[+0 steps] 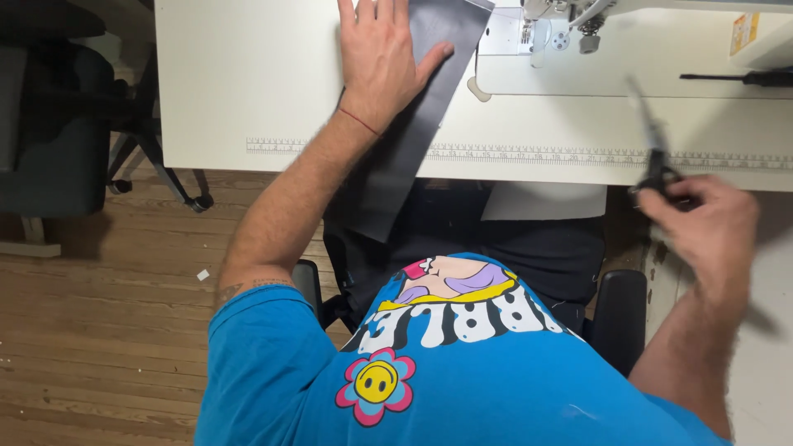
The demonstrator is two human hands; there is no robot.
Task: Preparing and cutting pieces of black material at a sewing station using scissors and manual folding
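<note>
My left hand [382,51] lies flat, fingers spread, palm down on a long strip of dark grey fabric [413,124], pinning it to the white sewing table [239,83]. My right hand [709,225], well apart at about four o'clock from the left, is curled shut around the handles of a pair of black scissors [657,153], whose blades point up toward twelve o'clock and look blurred.

The dark strip runs from under my left palm down toward seven o'clock, over the table's near edge with its printed ruler strip [537,154], and hangs off toward my lap. At one o'clock from my left hand stands the white sewing machine [628,58], the strip's far end lying just beside its needle area. A black office chair [58,124] sits at nine o'clock on the wooden plank floor [107,330].
</note>
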